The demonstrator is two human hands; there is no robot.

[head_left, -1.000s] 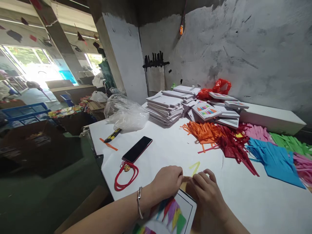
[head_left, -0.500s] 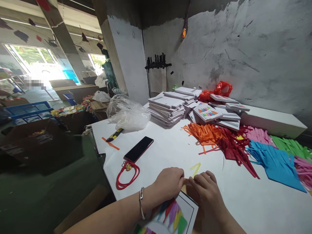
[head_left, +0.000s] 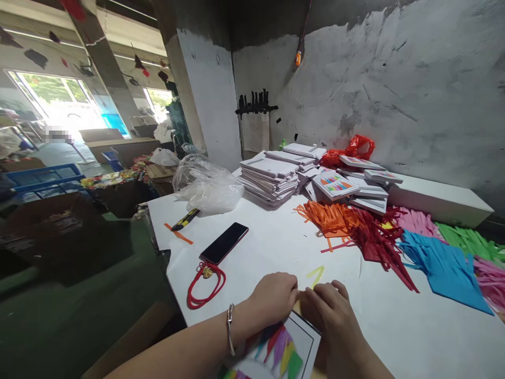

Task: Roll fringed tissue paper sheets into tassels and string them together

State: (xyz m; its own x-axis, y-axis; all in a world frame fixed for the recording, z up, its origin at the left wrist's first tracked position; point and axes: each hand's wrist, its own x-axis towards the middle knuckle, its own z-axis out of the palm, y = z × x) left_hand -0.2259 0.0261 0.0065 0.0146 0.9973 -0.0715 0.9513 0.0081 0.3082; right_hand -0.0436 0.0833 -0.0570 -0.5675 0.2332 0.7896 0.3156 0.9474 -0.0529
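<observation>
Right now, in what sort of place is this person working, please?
Probably a small workshop or packing room: the white table bears a tall stack of flat white pieces, several printed boxes and bundles of cut strips in many colours.

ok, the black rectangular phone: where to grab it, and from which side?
Probably pinch the black rectangular phone across its two long edges, at the middle, from above: it lies flat, screen up, nothing against either edge. Keep off the near short end, where the looped red cord with its gold-coloured charm lies.
</observation>
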